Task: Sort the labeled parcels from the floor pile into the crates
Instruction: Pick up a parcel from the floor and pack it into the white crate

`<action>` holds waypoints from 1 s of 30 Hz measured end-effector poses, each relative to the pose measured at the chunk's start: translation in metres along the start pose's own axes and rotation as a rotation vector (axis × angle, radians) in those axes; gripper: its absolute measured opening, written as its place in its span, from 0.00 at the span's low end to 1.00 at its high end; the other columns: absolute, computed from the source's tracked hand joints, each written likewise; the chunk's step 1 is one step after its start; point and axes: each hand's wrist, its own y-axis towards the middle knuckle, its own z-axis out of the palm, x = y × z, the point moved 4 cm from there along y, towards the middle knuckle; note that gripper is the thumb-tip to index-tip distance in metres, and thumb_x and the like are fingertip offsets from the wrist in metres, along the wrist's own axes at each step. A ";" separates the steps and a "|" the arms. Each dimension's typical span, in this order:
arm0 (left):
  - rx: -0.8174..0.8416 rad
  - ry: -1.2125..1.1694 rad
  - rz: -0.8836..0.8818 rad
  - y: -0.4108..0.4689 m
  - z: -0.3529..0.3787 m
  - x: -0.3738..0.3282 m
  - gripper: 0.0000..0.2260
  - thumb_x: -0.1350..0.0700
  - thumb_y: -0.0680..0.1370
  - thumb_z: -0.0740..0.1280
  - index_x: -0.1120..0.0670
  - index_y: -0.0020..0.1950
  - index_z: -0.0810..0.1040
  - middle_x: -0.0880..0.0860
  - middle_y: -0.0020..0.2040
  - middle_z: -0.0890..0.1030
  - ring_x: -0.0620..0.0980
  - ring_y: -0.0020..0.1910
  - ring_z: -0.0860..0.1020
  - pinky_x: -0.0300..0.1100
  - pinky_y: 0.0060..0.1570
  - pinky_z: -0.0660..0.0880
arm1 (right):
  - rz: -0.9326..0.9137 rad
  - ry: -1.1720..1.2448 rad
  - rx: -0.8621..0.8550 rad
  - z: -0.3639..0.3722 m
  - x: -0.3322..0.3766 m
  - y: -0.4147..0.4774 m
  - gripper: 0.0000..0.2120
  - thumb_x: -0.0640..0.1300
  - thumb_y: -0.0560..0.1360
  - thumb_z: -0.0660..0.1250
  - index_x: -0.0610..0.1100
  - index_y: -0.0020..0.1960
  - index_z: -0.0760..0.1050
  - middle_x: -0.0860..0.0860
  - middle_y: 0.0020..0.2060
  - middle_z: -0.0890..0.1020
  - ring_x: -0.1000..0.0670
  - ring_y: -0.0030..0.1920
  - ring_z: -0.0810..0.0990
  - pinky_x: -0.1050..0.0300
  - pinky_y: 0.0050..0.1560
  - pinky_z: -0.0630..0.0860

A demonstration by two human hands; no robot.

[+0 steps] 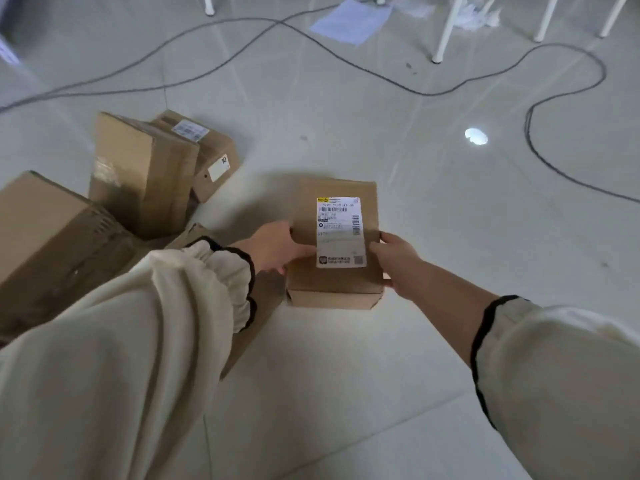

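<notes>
- left hand (277, 249): reaches forward and down from lower left, palm against the left side of a small labeled parcel (334, 244), thumb laid across its top, fingers mostly hidden behind the edge
- right hand (398, 261): comes in from lower right, clasps the parcel's right side, thumb on top near the label, fingers wrapped round the edge
- both arms extended, converging on the parcel, wrists roughly straight
- left forearm covered by a cream sleeve (145, 341) with dark-trimmed cuff gathered at the wrist; right sleeve pushed up, forearm bare
</notes>
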 end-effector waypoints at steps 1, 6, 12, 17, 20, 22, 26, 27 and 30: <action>0.083 -0.100 -0.051 -0.004 0.009 0.005 0.21 0.44 0.75 0.68 0.59 0.57 0.72 0.57 0.51 0.80 0.53 0.38 0.81 0.48 0.44 0.79 | -0.003 -0.018 0.004 -0.005 -0.003 -0.003 0.23 0.43 0.75 0.59 0.52 0.70 0.69 0.48 0.63 0.76 0.44 0.62 0.75 0.46 0.61 0.74; 0.070 -0.391 -0.146 -0.005 0.009 0.016 0.32 0.47 0.74 0.70 0.54 0.74 0.60 0.57 0.64 0.74 0.54 0.46 0.78 0.51 0.42 0.80 | 0.062 -0.042 0.153 -0.012 -0.008 -0.008 0.20 0.48 0.78 0.59 0.53 0.71 0.66 0.49 0.64 0.74 0.42 0.62 0.73 0.41 0.61 0.72; 0.142 -0.590 -0.150 0.000 0.018 0.018 0.23 0.52 0.78 0.66 0.50 0.71 0.65 0.58 0.62 0.76 0.62 0.58 0.77 0.63 0.55 0.75 | 0.051 -0.027 0.243 -0.010 -0.011 -0.008 0.20 0.49 0.80 0.59 0.57 0.71 0.64 0.50 0.62 0.76 0.43 0.62 0.75 0.40 0.62 0.72; 0.159 -0.643 -0.130 0.002 0.016 0.022 0.25 0.52 0.78 0.67 0.49 0.73 0.64 0.57 0.60 0.76 0.62 0.57 0.77 0.58 0.51 0.78 | 0.079 0.014 0.268 -0.012 -0.013 -0.003 0.18 0.52 0.80 0.58 0.55 0.70 0.67 0.51 0.62 0.76 0.43 0.60 0.76 0.41 0.63 0.72; 0.208 -0.682 -0.141 0.006 0.018 0.027 0.27 0.51 0.77 0.68 0.48 0.74 0.63 0.57 0.63 0.76 0.61 0.57 0.77 0.57 0.51 0.78 | 0.105 0.074 0.231 -0.011 -0.017 0.004 0.18 0.55 0.80 0.57 0.52 0.67 0.70 0.50 0.56 0.78 0.44 0.56 0.78 0.45 0.62 0.73; 0.241 -0.726 -0.157 0.009 0.020 0.030 0.27 0.51 0.76 0.68 0.46 0.74 0.63 0.57 0.63 0.76 0.62 0.59 0.77 0.59 0.55 0.76 | 0.124 0.115 0.213 -0.008 -0.019 0.004 0.17 0.55 0.80 0.57 0.50 0.64 0.72 0.50 0.50 0.79 0.45 0.52 0.78 0.47 0.58 0.74; 0.335 -0.816 -0.194 0.014 0.024 0.030 0.22 0.52 0.78 0.65 0.48 0.71 0.66 0.59 0.62 0.75 0.63 0.60 0.75 0.64 0.61 0.70 | 0.146 0.192 0.135 -0.002 -0.013 0.008 0.15 0.55 0.80 0.55 0.47 0.57 0.73 0.49 0.44 0.79 0.45 0.49 0.77 0.49 0.52 0.73; 0.358 -0.829 -0.192 0.016 0.024 0.028 0.20 0.53 0.79 0.64 0.49 0.71 0.67 0.58 0.61 0.76 0.63 0.59 0.75 0.65 0.61 0.69 | 0.140 0.209 0.109 -0.001 -0.008 0.010 0.14 0.54 0.80 0.56 0.47 0.55 0.74 0.49 0.43 0.79 0.46 0.48 0.77 0.50 0.50 0.72; 0.321 -0.891 -0.163 0.017 0.015 0.017 0.17 0.54 0.81 0.61 0.49 0.70 0.67 0.56 0.53 0.76 0.59 0.51 0.76 0.63 0.57 0.73 | 0.107 0.272 0.050 -0.002 0.011 0.008 0.14 0.53 0.80 0.58 0.45 0.50 0.75 0.49 0.42 0.79 0.46 0.45 0.78 0.52 0.50 0.74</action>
